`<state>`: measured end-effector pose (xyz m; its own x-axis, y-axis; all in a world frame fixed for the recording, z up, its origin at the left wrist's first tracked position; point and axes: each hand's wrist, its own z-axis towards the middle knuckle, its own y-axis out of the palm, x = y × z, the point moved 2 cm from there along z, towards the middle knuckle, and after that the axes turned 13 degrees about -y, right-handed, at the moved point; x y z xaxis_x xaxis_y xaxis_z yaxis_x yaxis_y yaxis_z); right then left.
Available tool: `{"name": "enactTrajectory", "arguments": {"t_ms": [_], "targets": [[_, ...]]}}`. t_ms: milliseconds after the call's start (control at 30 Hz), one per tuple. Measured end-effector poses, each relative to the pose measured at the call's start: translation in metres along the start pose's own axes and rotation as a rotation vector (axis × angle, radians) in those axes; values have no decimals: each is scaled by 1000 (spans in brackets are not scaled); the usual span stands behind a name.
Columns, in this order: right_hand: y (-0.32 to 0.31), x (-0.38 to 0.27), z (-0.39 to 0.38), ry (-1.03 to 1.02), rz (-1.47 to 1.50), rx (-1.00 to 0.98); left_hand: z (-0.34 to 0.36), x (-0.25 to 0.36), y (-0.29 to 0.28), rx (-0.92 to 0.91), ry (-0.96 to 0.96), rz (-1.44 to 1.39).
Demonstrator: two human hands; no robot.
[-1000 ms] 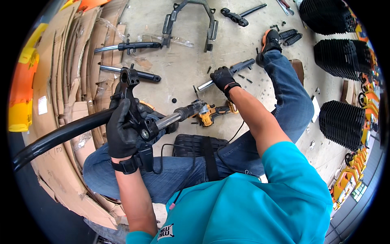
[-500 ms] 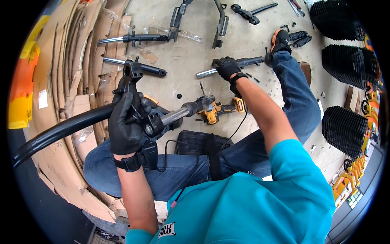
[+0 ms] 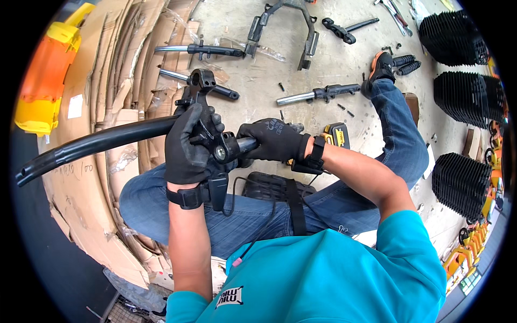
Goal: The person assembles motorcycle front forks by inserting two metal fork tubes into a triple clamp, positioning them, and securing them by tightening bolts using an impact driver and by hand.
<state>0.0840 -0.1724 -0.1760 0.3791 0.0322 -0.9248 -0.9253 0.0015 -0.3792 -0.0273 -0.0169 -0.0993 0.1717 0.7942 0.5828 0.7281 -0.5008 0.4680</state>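
Note:
My gloved left hand (image 3: 188,148) is closed around a black fork clamp (image 3: 203,79) with two ring-shaped ends. From that clamp a long, curved black tube (image 3: 107,142) runs out to the left. A shiny fork leg (image 3: 247,145) enters the clamp's lower ring, where a round silver end shows. My gloved right hand (image 3: 277,141) wraps that leg just right of the clamp, hiding much of it. Beyond this hand, another fork leg (image 3: 296,99) lies on the floor. A yellow and black power drill (image 3: 336,134) is mostly covered by my right hand and forearm.
Two more fork legs (image 3: 215,50) lie at the far left beside stacked cardboard (image 3: 81,204). A black frame (image 3: 280,6), another clamp with a stem (image 3: 339,32), rubber bellows (image 3: 407,64) and loose bolts are farther off. Stacks of black ribbed parts (image 3: 460,180) line the right.
My right hand has left the fork leg on the floor and come back to grip the one in the clamp. My left hand keeps its hold. The whole view has shifted slightly.

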Motion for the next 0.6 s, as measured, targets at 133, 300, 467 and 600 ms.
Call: {"name": "enactTrajectory", "arguments": {"t_ms": [133,300,467,600], "targets": [[4,-5,-2,-69,-211,96,-13,0,6,-10,125,189],[-18,-16,2,-36,-74,-57,-6,0,0,-33,53,25],[-10,-13,0,-180,-274,111,-13,4,6,19,116,86],[1,-23,3,-55,-392,309,-15,3,2,-27,288,379]]}}
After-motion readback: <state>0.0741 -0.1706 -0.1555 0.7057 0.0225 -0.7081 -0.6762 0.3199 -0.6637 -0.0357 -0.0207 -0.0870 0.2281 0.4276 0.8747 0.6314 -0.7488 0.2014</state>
